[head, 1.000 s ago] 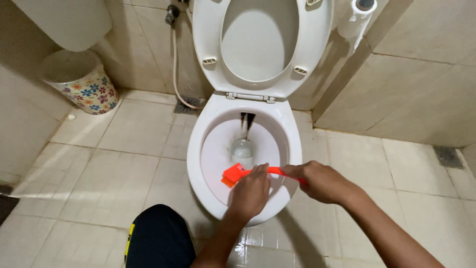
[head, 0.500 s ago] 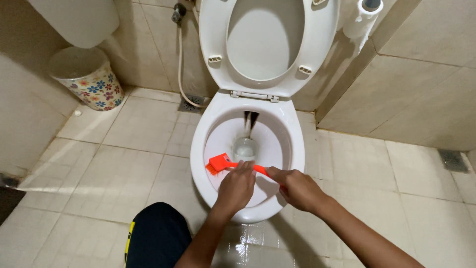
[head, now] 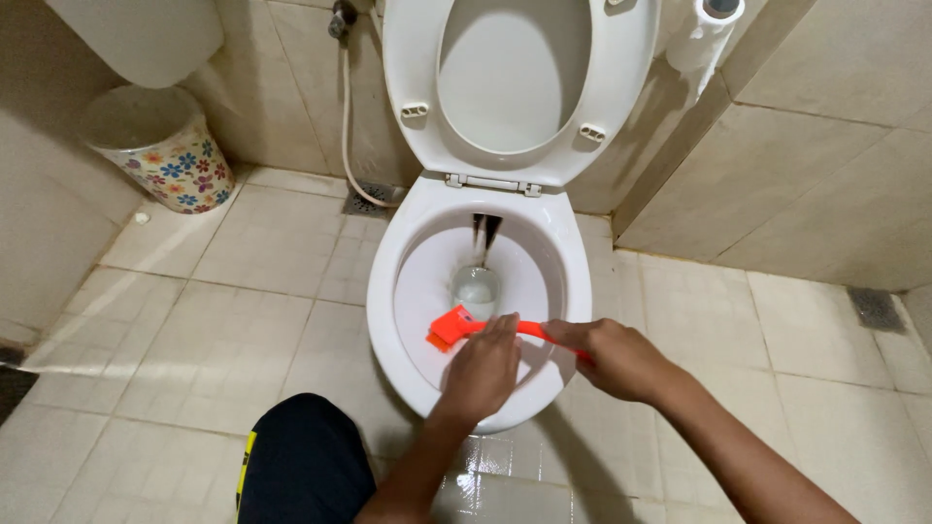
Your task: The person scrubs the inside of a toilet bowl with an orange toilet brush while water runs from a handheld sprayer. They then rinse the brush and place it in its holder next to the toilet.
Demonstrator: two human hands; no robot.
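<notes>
A white toilet [head: 388, 291] stands before me with its seat and lid [head: 515, 78] raised. An orange brush [head: 449, 328] lies across the inside of the bowl, its head against the left inner wall. My right hand [head: 616, 359] grips the brush's handle at the bowl's right rim. My left hand [head: 482, 369] rests on the handle nearer the head, fingers curled over it. Water sits at the bottom of the bowl [head: 476, 286].
A flowered waste bin [head: 165, 146] stands at the back left under a white basin. A hose [head: 348, 126] hangs left of the toilet. A paper roll [head: 704, 34] is at the upper right. My dark-clad knee [head: 306, 466] is below. A floor drain [head: 874, 309] sits at the right.
The brush head has slid back and forth along the bowl's left inner wall, and both hands moved with it. The view has shifted slightly.
</notes>
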